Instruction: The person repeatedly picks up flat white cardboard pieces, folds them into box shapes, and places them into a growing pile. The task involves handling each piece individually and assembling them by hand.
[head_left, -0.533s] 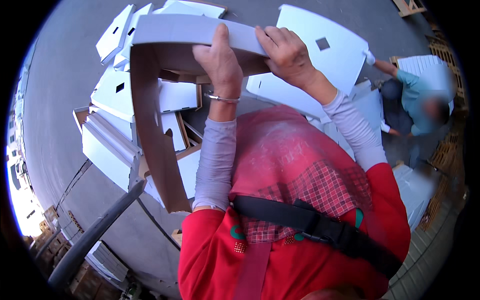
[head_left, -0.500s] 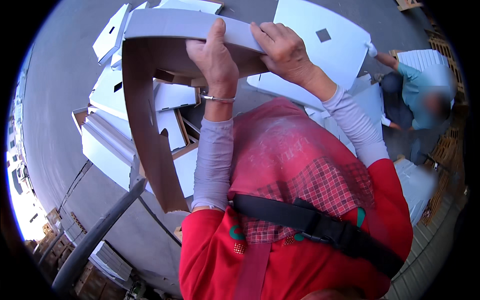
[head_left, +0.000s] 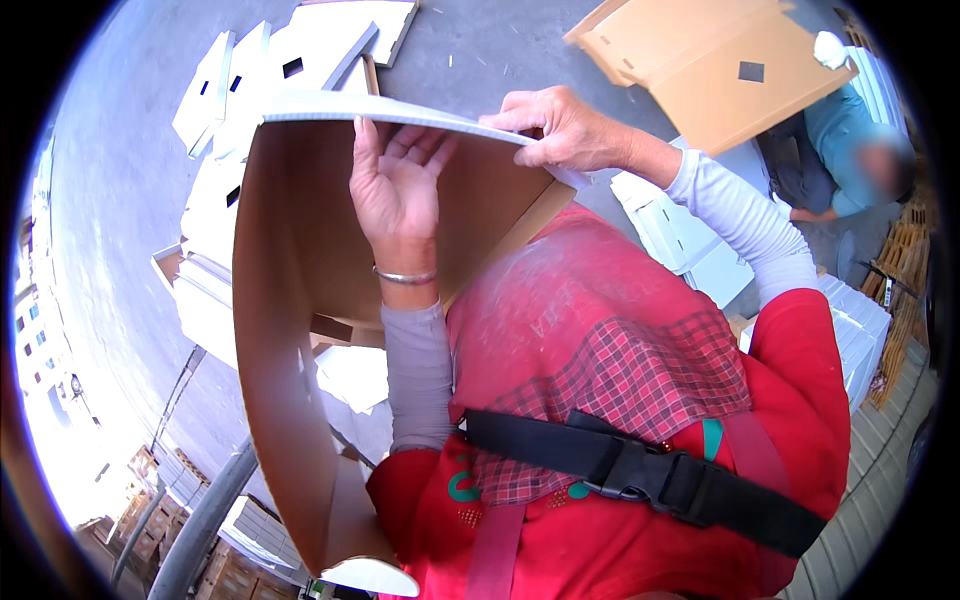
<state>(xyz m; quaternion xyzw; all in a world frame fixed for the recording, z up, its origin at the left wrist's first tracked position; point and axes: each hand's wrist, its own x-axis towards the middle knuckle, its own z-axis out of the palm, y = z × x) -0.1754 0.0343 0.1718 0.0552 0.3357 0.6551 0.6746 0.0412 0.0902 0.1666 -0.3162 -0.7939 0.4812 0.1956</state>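
A large half-folded cardboard box (head_left: 275, 250), brown inside and white on its outer edge, stands raised in front of me. My right hand (head_left: 570, 130) pinches the right part of its upper edge between thumb and fingers. Inside the box, my left hand (head_left: 400, 200) is palm-out with its fingers apart, fingertips and thumb just under that same edge. It seems to touch the board without gripping it. The box's left wall bends down toward my left elbow, where a white flap (head_left: 370, 577) sticks out.
White folded boxes (head_left: 290, 65) lie on the grey ground at the far left. At the right, a co-worker in teal (head_left: 850, 130) handles a brown cardboard sheet (head_left: 710, 60). White boards (head_left: 690, 240) and wooden pallets (head_left: 905, 280) are on that side. A grey pole (head_left: 205, 520) rises at lower left.
The box has opened wider and its wall has tilted, showing more of the brown inside. My left hand has loosened from the edge. The co-worker's sheet has turned from white to brown side.
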